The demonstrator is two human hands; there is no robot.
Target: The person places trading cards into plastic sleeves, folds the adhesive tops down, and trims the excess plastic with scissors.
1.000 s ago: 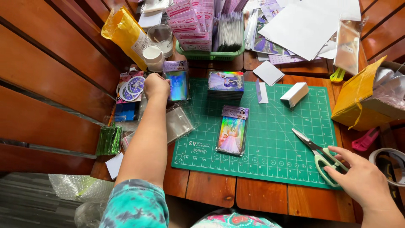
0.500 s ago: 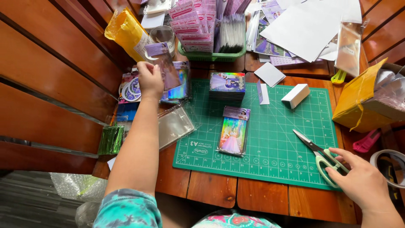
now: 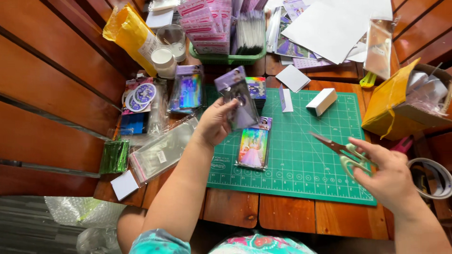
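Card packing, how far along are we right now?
Already done: one sleeved shiny card lies on the green cutting mat. In hand: the left hand holds up a purple sleeved card, and the right hand grips the scissors, blades open. Left: a card stack on the mat's top edge and empty clear sleeves wait.

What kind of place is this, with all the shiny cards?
Probably a home craft or card-packing table: a green cutting mat on wooden slats, scissors in the right hand, a sleeved card in the left hand.
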